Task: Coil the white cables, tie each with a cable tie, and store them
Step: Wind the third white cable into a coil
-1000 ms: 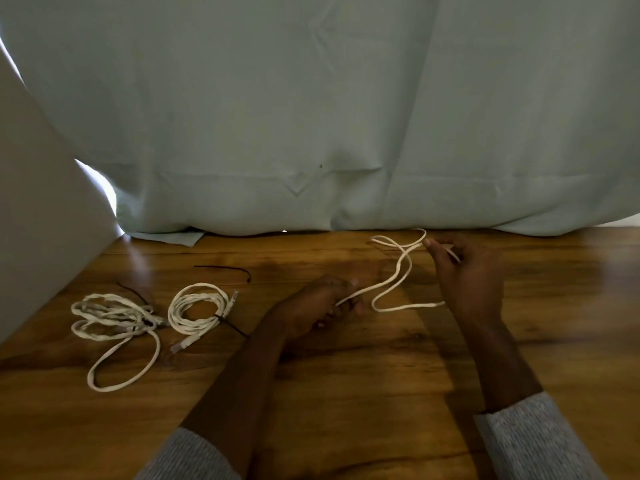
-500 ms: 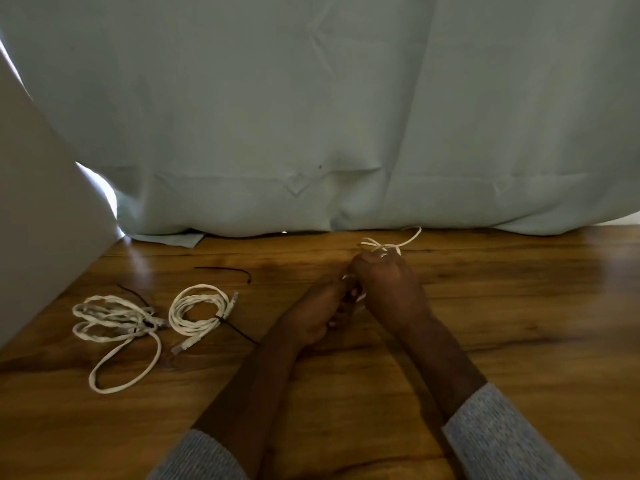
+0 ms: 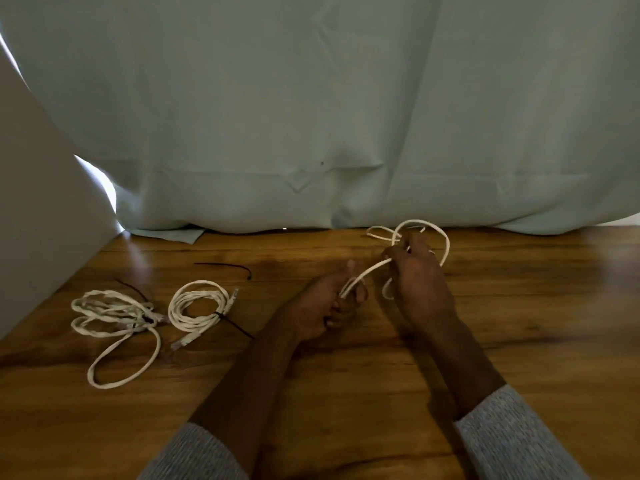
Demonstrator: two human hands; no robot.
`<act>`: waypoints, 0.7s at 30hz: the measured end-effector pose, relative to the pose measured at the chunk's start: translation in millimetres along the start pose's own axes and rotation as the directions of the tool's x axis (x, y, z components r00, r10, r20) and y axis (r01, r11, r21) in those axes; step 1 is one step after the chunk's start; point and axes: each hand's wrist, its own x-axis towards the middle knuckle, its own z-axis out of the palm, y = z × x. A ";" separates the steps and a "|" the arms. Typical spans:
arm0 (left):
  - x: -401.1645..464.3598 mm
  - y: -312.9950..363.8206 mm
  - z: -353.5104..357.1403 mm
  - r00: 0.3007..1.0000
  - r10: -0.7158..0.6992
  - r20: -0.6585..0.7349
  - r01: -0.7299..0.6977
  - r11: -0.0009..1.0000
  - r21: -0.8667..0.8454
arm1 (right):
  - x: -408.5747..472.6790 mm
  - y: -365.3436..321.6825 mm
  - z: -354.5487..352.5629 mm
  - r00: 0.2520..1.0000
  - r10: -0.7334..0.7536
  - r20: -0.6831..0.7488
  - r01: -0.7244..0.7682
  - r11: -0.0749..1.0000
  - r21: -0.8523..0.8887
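Note:
A white cable (image 3: 445, 244) is held between both hands above the wooden table (image 3: 346, 393). My left hand (image 3: 325, 306) grips one stretch of it in curled fingers. My right hand (image 3: 415, 271) pinches the cable a little further back, with loops sticking out behind and to the right of it. At the left lies a coiled white cable (image 3: 199, 306) bound with a black tie. Further left sits a looser white cable bundle (image 3: 110, 320) with a long loop trailing toward me. A loose black cable tie (image 3: 225, 266) lies behind the coil.
A pale curtain (image 3: 311, 116) hangs along the table's far edge. A grey panel (image 3: 38, 220) rises at the left. Another thin black tie (image 3: 133, 289) lies beside the loose bundle.
My right hand has drawn away from the left hand, to the right and back, pulling out a stretch of cable. A larger loop now shows behind it. The left hand has barely moved.

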 end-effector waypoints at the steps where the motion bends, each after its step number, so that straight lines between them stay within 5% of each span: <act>1: -1.0 -0.3 2.9 0.999 -0.035 0.034 0.034 0.999 0.026 | 0.9 1.2 1.0 1.000 -0.021 -0.021 0.022 0.999 0.044; 4: -6.8 1.3 9.3 0.983 -0.077 0.167 0.080 0.997 -0.014 | 5.1 11.4 0.8 0.973 -0.211 -0.093 0.228 0.943 0.244; 7: -11.1 6.0 8.9 0.960 -0.016 0.280 0.060 0.987 -0.149 | 10.2 25.7 -1.0 0.946 -0.299 -0.123 0.321 0.914 0.247; 14: -12.3 14.8 3.9 0.932 0.178 0.316 -0.053 0.928 -0.368 | 5.3 31.4 -0.8 0.977 -0.209 -0.042 0.212 0.935 0.284; 21: -12.8 16.2 1.4 0.913 0.264 0.312 -0.092 0.877 -0.471 | -8.6 19.0 -10.1 0.987 -0.087 0.133 -0.050 0.626 0.778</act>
